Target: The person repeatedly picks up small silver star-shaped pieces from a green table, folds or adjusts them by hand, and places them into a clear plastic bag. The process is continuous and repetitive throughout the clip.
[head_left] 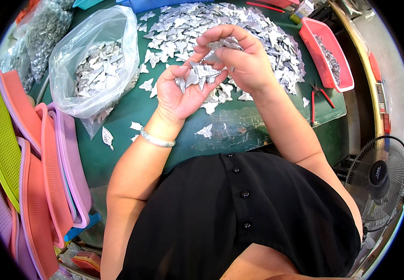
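My left hand (178,98) is cupped palm up, with several silver butterfly-shaped metal pieces (204,73) lying in the palm and on the fingers. Close above it, my right hand (253,63) curls its fingers and thumb around more of these pieces. Behind both hands spreads a large heap of the same silver pieces (178,29) on the green tabletop (230,133). To the left stands an opened clear plastic bag (64,70), partly filled with similar pieces (100,67). A few loose ones, such as a single piece (205,131), lie nearer my body.
Red-handled pliers (313,105) rest at the table's right side, below a pink basket (349,84) of small metal parts. Coloured plastic baskets (36,200) are stacked at the left, under grey-filled plastic bags (43,35). A fan (378,173) stands at the lower right.
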A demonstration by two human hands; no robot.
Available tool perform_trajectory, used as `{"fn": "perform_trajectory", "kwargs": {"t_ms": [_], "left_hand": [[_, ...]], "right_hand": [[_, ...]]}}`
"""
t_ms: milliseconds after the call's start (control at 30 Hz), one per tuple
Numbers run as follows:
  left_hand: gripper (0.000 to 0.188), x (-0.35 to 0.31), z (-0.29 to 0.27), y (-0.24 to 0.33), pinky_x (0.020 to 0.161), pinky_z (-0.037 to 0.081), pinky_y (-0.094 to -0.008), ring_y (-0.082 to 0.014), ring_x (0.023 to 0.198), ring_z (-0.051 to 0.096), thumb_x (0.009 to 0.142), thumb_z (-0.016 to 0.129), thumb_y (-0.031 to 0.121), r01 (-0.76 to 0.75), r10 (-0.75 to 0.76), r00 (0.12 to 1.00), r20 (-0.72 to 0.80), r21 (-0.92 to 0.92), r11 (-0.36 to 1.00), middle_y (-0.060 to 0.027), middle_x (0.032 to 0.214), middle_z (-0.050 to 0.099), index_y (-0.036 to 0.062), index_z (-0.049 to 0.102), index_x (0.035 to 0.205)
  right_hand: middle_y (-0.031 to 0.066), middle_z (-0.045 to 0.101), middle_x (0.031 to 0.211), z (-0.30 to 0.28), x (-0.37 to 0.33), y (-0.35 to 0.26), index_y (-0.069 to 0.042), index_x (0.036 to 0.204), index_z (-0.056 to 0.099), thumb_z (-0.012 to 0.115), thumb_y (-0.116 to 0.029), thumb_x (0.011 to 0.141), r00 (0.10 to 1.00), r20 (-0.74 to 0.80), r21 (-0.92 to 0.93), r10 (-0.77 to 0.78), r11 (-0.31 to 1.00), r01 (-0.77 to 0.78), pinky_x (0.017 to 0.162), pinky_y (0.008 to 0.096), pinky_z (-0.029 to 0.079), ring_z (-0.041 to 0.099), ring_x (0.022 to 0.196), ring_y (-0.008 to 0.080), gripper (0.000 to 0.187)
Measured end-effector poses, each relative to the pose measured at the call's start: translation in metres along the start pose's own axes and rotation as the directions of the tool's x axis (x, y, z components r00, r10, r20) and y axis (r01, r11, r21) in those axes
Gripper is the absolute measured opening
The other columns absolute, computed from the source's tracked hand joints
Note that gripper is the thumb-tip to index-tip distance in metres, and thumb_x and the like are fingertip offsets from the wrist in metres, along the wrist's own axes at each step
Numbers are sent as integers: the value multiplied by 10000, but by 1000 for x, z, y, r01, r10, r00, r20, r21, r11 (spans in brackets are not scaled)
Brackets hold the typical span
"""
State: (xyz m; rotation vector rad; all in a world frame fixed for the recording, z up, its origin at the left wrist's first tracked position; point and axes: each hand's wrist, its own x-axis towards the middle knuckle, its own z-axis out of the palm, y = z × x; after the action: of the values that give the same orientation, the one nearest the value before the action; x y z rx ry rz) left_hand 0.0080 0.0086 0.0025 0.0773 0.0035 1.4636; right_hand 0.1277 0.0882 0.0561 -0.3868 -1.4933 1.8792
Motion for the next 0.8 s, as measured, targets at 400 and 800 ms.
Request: {"fn": "perform_trajectory", "kwargs": {"t_ms": [400,800], "left_hand": [[596,1,0,0,1043,232,-465,-303,1183,378,720,469,172,4,-4,1000,20,10,1000,-177,1242,415,-55,337,1255],[581,1,-1,0,1048,206,-486,-330,1205,349,743,443,191,1,-1,1000,19,13,1000,-194,1282,374,-51,328,1258]], "right_hand": [[171,532,1069,-11,4,-2,22,1056,500,383,140,718,998,-59,348,8,937,13,821,358,459,506,1058,323,377],[224,490,1156,-14,3,-2,36,1087,483,349,142,669,996,78,260,38,964,-57,984,409,326,439,1145,339,451]]}}
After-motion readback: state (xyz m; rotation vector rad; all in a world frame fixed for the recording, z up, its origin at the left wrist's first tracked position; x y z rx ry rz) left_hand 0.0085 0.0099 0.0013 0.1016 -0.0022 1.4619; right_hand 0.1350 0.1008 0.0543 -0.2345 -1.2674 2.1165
